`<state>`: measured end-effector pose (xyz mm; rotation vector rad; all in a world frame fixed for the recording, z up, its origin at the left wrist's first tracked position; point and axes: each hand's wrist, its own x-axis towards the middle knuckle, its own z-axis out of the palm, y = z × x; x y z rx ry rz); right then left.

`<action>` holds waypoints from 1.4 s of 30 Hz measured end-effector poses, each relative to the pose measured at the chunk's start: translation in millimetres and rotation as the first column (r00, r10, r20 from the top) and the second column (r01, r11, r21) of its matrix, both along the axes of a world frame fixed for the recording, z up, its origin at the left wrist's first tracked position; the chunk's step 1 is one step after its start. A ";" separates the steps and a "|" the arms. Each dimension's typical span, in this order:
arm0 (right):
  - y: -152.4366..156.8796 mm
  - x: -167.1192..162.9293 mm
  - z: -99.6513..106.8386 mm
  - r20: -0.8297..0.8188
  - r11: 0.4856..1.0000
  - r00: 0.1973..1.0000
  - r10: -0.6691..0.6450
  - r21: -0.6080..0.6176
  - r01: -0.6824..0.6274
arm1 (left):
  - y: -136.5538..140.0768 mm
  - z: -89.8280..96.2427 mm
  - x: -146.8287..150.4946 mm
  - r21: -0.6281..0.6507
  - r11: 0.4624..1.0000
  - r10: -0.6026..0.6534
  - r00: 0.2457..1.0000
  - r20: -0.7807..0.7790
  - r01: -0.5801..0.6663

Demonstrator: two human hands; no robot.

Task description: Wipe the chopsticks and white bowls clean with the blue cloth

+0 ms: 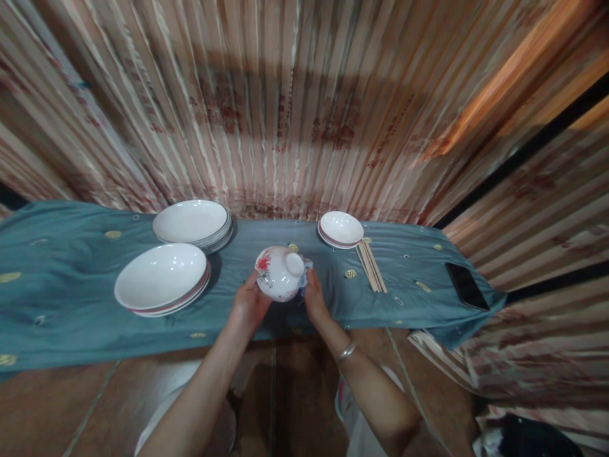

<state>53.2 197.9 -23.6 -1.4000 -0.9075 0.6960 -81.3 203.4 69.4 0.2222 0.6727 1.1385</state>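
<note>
A white bowl (280, 279) with red flowers is tipped on its side above the cloth, its round foot turned toward the upper right. My left hand (250, 301) grips its rim from the lower left. A light blue cloth (307, 273) is pinched in my right hand (314, 293) and pressed against the bowl's right side. The inside of the bowl is hidden from me.
Stacked plates (193, 222) and a second stack of wide dishes (162, 277) stand on the left. Small dishes (340, 228) sit at the back right beside several chopsticks (372, 266). A black phone (466, 285) lies near the right end of the blue-green tablecloth (266, 231).
</note>
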 end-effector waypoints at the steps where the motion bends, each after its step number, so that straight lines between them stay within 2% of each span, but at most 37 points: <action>1: -4.0 -3.7 1.1 0.032 1.000 0.999 0.010 -0.004 -0.010 | 1.0 0.4 -0.1 -0.004 1.000 -0.002 1.000 0.013 0.002; 6: -24.8 -25.2 7.0 0.151 0.999 0.988 0.042 0.003 -0.043 | 3.8 7.8 0.9 -0.116 0.989 0.090 0.996 0.003 -0.089; 9: -38.6 -36.1 8.7 0.282 0.997 0.957 0.062 0.032 -0.074 | 4.5 12.5 0.5 -0.158 0.981 0.117 0.993 0.018 -0.113; 14: -61.2 -49.7 13.9 0.531 0.988 0.836 0.138 -0.016 -0.154 | 8.0 10.8 -2.3 -0.126 0.986 0.113 0.993 0.033 -0.108; 21: -77.5 -56.1 27.2 0.720 0.966 0.666 0.195 -0.025 -0.256 | 8.3 13.9 -1.5 -0.120 0.986 0.117 0.993 0.033 -0.112; 26: -78.8 -53.2 34.3 0.821 0.934 0.537 0.196 0.010 -0.356 | 7.4 14.9 0.9 -0.117 0.989 0.090 0.996 0.015 -0.088; 30: -73.1 -45.5 38.3 0.877 0.926 0.449 0.172 0.011 -0.377 | 6.8 8.9 1.9 -0.101 0.994 0.050 0.999 -0.016 -0.052; 36: -64.3 -32.6 47.4 0.952 0.928 0.277 0.126 -0.015 -0.371 | 2.3 -1.9 3.6 0.020 0.998 0.053 0.994 -0.091 -0.052; 39: -60.5 -30.1 52.5 0.970 0.927 0.223 0.096 -0.006 -0.375 | -0.1 -6.3 4.9 0.089 0.995 0.057 0.990 -0.131 -0.045; 42: -56.6 -28.9 57.3 0.979 0.921 0.191 0.065 0.015 -0.390 | -2.2 -7.5 6.2 0.086 0.996 0.051 0.982 -0.181 -0.036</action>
